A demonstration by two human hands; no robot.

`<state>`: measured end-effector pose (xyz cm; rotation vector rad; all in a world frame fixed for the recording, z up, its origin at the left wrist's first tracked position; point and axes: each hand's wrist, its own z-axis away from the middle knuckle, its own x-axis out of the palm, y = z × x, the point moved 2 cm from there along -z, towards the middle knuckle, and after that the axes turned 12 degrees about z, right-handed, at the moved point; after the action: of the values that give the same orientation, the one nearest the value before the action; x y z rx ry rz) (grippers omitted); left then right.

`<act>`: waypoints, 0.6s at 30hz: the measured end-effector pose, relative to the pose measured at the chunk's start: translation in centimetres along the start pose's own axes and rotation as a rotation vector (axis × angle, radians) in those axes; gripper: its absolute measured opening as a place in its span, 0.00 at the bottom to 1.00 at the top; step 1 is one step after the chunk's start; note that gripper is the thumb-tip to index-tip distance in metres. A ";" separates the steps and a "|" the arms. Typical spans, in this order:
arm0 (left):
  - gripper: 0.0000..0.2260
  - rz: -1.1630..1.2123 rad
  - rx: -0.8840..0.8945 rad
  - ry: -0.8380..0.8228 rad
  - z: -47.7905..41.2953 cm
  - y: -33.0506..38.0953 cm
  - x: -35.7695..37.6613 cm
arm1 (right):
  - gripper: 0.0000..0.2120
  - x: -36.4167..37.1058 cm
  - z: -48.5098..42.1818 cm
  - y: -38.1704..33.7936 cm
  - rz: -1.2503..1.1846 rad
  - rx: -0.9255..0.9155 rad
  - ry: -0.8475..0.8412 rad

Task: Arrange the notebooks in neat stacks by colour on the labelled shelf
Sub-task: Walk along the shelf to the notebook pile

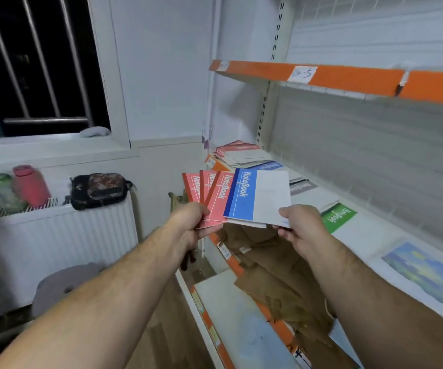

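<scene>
My left hand (188, 222) grips a fan of three red notebooks (216, 201) by their lower corners. My right hand (301, 225) pinches the lower right corner of a blue-and-white notebook (257, 195), which overlaps the red ones. Both are held in front of the white shelf (369, 235). A pile of red notebooks (241, 153) lies at the shelf's far left end, with a blue notebook (273, 165) beside it. Further right on the shelf lie a grey notebook (303, 185), a green notebook (338, 215) and a blue-and-yellow picture pad (428, 272).
An orange-edged upper shelf (348, 78) carries a paper label. Brown paper bags (276, 278) fill the lower shelf below my hands. To the left, a radiator (55, 243) carries bottles (28, 187) and a dark pouch (99, 190). A barred window is at the top left.
</scene>
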<state>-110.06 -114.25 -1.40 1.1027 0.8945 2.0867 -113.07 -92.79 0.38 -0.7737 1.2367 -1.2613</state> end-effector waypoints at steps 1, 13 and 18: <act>0.05 0.000 -0.005 -0.008 -1.3 0.7 -0.1 | 0.05 0.9 -1.0 -0.3 0.002 0.004 -0.003; 0.06 -0.012 -0.030 -0.120 -18.0 7.3 4.2 | 0.05 8.0 -16.2 -6.5 0.008 -0.013 0.028; 0.07 -0.061 -0.004 -0.152 -24.1 10.4 7.5 | 0.06 9.6 -22.7 -9.3 -0.020 -0.035 0.005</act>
<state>-136.40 -121.40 -0.15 1.2001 0.8394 1.9260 -138.48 -99.57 1.62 -0.8098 1.2607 -1.2615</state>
